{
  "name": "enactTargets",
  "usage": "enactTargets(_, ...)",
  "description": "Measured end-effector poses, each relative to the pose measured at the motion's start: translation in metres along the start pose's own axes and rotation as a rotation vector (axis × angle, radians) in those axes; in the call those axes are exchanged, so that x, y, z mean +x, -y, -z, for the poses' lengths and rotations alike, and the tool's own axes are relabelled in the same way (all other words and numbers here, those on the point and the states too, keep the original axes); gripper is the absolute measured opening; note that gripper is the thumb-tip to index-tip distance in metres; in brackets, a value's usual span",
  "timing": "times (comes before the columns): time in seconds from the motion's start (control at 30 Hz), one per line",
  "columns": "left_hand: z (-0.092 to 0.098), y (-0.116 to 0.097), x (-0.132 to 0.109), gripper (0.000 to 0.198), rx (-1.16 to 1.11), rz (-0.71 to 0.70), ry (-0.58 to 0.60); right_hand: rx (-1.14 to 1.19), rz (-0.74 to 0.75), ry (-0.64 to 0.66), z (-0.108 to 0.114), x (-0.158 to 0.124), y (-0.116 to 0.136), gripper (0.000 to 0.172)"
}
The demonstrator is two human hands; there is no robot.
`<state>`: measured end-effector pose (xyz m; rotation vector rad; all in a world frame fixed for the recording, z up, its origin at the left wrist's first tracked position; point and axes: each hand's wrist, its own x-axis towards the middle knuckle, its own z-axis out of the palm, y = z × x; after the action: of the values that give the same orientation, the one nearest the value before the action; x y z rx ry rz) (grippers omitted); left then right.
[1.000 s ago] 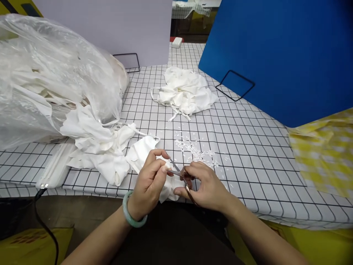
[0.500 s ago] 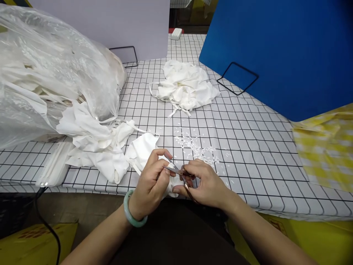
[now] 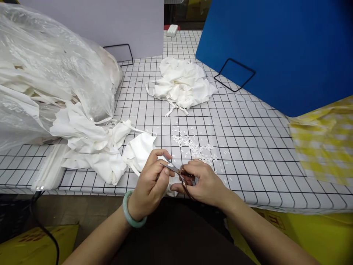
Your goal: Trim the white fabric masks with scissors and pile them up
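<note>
My right hand (image 3: 202, 182) grips a pair of scissors (image 3: 174, 169) by the brown handles, and the blades point left. My left hand (image 3: 154, 180), with a green bangle (image 3: 129, 211) at the wrist, pinches a piece of white fabric (image 3: 140, 149) close to the blades. The blades lie against the left fingertips, slightly parted. Part of the fabric hangs below and behind both hands. Small white clippings (image 3: 194, 146) are scattered on the checked tablecloth just beyond my right hand.
White garments (image 3: 91, 143) are heaped at left beside a clear plastic bag (image 3: 82, 62). Another white pile (image 3: 182, 82) lies farther back. A power strip (image 3: 51, 169) sits on the left. A blue board (image 3: 270, 55) and a yellow checked cloth (image 3: 322, 143) are at right.
The view has shifted slightly, so the tabletop things appear a little farther left and up. Both hands keep nearly the same pose; the scissors remain at the left fingertips.
</note>
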<state>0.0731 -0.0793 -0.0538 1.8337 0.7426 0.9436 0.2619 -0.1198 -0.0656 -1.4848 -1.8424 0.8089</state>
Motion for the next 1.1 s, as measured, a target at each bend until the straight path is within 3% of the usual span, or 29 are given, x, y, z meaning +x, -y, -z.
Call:
enactTargets(0.3, -0.015, 0.005, 0.014, 0.024, 0.035, -0.016, 0.117, -0.096, -0.053, -0.084, 0.003, -0.02, -0.019, 0.057)
enactTargets(0.5, -0.034, 0.014, 0.027, 0.024, -0.011, 0.043, 0.202, -0.109, -0.18, -0.14, 0.008, -0.036, -0.037, 0.063)
enactTargets(0.6, -0.04, 0.019, 0.03, 0.026, -0.035, 0.083, 0.215, -0.004, -0.315, -0.137, 0.008, -0.042, -0.04, 0.063)
enactTargets(0.73, -0.041, 0.015, 0.027, 0.029, -0.01, 0.124, 0.178, 0.283, -0.505, -0.125, 0.01, -0.044, -0.038, 0.05)
enactTargets(0.8, -0.032, 0.009, 0.026, 0.03, 0.029, 0.112, 0.249, 0.389, -0.489, -0.118, 0.012, -0.043, -0.036, 0.047)
enactTargets(0.9, -0.001, 0.006, 0.033, 0.031, 0.183, 0.065, 0.463, 0.373, -0.489, -0.12, 0.013, -0.039, -0.034, 0.041)
enactTargets(0.97, 0.026, 0.014, 0.047, 0.029, 0.408, 0.054, 0.409, 0.284, -0.532, -0.153, 0.013, -0.037, -0.034, 0.038)
enactTargets(1.03, 0.05, 0.033, 0.067, 0.021, 0.679, 0.044, 0.243, 0.25, -0.565, -0.208, 0.01, -0.033, -0.033, 0.038)
enactTargets(1.1, 0.062, 0.059, 0.089, 0.021, 0.835, 0.038, 0.225, 0.292, -0.566, -0.254, 0.003, -0.025, -0.031, 0.039)
